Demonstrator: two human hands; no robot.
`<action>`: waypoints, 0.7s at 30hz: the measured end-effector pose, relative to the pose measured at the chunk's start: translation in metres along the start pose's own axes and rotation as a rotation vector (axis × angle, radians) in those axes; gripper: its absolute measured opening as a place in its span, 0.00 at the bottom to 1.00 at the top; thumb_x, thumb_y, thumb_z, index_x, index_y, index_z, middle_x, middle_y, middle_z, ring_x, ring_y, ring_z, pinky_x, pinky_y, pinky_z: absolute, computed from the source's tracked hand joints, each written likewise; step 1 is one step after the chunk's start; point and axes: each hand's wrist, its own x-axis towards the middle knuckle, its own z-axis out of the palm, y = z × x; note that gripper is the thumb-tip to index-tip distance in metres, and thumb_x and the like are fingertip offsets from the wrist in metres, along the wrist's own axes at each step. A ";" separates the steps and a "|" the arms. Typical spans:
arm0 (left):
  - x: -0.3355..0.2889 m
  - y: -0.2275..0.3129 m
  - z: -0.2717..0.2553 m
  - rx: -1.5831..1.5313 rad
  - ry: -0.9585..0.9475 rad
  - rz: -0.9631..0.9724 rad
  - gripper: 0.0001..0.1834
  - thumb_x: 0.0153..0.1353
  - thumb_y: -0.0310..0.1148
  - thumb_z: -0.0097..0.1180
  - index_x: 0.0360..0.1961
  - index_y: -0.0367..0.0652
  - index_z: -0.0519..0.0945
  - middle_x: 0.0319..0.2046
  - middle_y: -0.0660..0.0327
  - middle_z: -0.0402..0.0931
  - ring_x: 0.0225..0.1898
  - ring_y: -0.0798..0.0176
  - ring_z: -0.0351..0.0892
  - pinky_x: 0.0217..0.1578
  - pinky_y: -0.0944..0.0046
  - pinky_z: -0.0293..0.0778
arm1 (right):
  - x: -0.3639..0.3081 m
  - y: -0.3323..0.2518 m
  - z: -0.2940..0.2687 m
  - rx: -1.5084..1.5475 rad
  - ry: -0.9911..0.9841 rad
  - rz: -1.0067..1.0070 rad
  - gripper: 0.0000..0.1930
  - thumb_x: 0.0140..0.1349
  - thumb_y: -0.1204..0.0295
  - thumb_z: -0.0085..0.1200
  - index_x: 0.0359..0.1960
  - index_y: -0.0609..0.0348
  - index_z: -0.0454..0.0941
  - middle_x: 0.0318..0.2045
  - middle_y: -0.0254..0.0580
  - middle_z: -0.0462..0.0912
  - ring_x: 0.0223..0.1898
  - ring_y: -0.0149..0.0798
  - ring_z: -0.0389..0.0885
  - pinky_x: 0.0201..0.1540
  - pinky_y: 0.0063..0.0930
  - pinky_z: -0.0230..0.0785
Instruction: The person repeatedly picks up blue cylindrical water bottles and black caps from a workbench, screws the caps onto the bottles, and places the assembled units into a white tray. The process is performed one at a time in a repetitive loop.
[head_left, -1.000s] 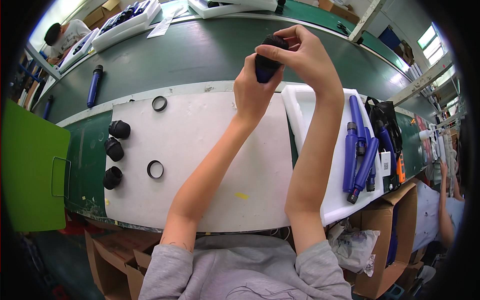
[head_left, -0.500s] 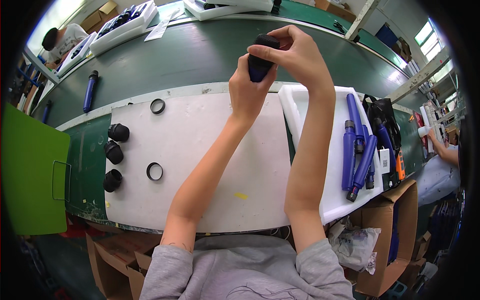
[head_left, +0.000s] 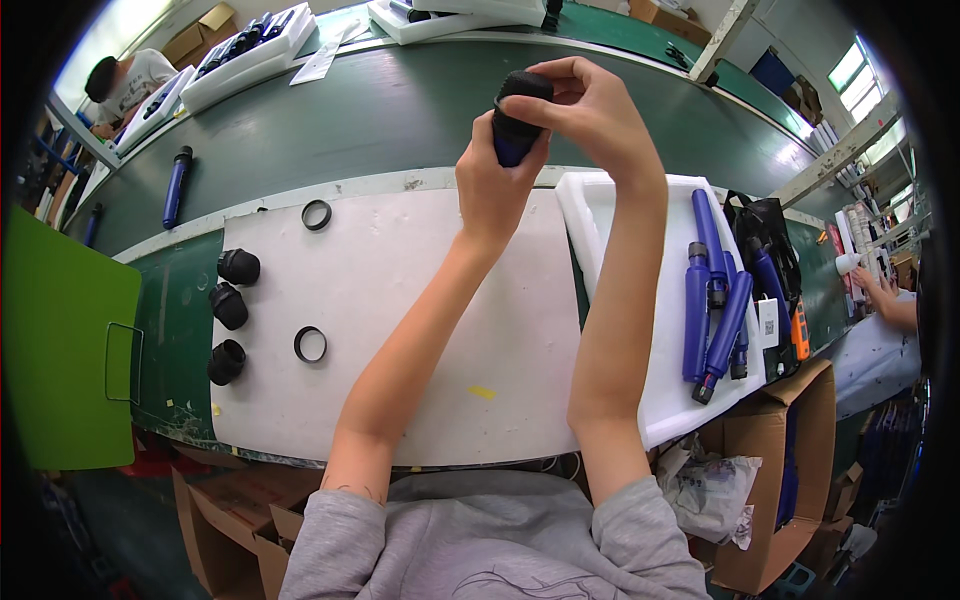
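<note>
A microphone with a blue body and a black mesh head is held upright, slightly tilted, over the near edge of the green belt. My left hand wraps round the blue body from below. The fingers and thumb of my right hand close on the black head; some fingertips are hidden behind it. On the white mat at left lie three black microphone heads in a column. Beside them are two black rings, a far ring and a near ring.
At right, a white foam tray holds several blue microphone bodies, beside a black bag. Another microphone lies on the belt at left. Cardboard boxes stand below the bench. Co-workers are at far left and right.
Both my hands and the microphone have shifted slightly left, the head end a little lower. My grip looks much the same. At far right, a co-worker's hand has moved a bit.
</note>
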 end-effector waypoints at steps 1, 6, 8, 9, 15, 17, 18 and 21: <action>0.001 -0.001 0.000 0.008 -0.004 -0.006 0.19 0.59 0.35 0.69 0.44 0.36 0.74 0.29 0.57 0.82 0.29 0.65 0.81 0.32 0.66 0.77 | 0.000 -0.008 0.004 -0.069 0.046 0.043 0.37 0.47 0.56 0.76 0.51 0.74 0.76 0.40 0.51 0.85 0.43 0.37 0.84 0.50 0.31 0.76; 0.002 0.000 -0.005 -0.064 -0.037 -0.085 0.23 0.56 0.37 0.70 0.46 0.37 0.74 0.31 0.51 0.82 0.31 0.55 0.85 0.34 0.60 0.79 | -0.001 -0.002 0.014 0.068 0.013 -0.002 0.30 0.53 0.60 0.73 0.52 0.68 0.77 0.41 0.48 0.84 0.47 0.36 0.82 0.54 0.29 0.74; 0.001 0.002 -0.003 -0.065 -0.032 -0.064 0.20 0.59 0.35 0.68 0.45 0.36 0.74 0.29 0.56 0.81 0.29 0.64 0.81 0.33 0.65 0.77 | -0.003 0.002 0.009 0.309 -0.067 -0.023 0.31 0.52 0.59 0.73 0.52 0.68 0.77 0.40 0.47 0.84 0.47 0.37 0.83 0.54 0.29 0.75; 0.002 0.003 -0.002 -0.066 -0.029 -0.054 0.18 0.60 0.34 0.67 0.44 0.35 0.74 0.28 0.58 0.81 0.28 0.69 0.79 0.32 0.68 0.76 | -0.003 0.004 0.006 0.429 -0.108 -0.033 0.32 0.52 0.59 0.73 0.52 0.68 0.76 0.40 0.47 0.84 0.47 0.37 0.83 0.53 0.30 0.75; 0.001 -0.005 -0.002 -0.016 -0.057 -0.039 0.23 0.56 0.37 0.71 0.45 0.36 0.74 0.31 0.52 0.83 0.30 0.55 0.85 0.34 0.60 0.79 | 0.001 -0.007 0.009 -0.130 0.045 0.109 0.32 0.55 0.61 0.70 0.56 0.71 0.75 0.44 0.46 0.85 0.44 0.39 0.84 0.54 0.31 0.75; 0.002 -0.002 -0.003 -0.031 -0.026 -0.039 0.20 0.59 0.34 0.68 0.45 0.35 0.74 0.29 0.56 0.82 0.29 0.64 0.81 0.33 0.65 0.77 | 0.001 -0.007 0.014 -0.092 0.051 0.067 0.31 0.54 0.61 0.71 0.55 0.71 0.76 0.43 0.46 0.85 0.44 0.39 0.85 0.54 0.31 0.75; 0.002 0.000 -0.003 -0.037 -0.009 -0.039 0.18 0.60 0.33 0.67 0.45 0.35 0.74 0.28 0.59 0.81 0.28 0.68 0.80 0.32 0.67 0.76 | 0.000 -0.005 0.016 -0.072 0.054 0.046 0.31 0.54 0.61 0.71 0.54 0.71 0.76 0.42 0.46 0.86 0.44 0.39 0.85 0.53 0.31 0.75; 0.002 0.001 -0.002 -0.073 -0.021 -0.036 0.18 0.60 0.33 0.67 0.44 0.35 0.74 0.28 0.58 0.81 0.27 0.68 0.80 0.32 0.67 0.76 | -0.001 0.007 0.011 0.446 -0.023 -0.051 0.35 0.46 0.56 0.76 0.48 0.71 0.77 0.38 0.49 0.85 0.42 0.39 0.85 0.49 0.30 0.77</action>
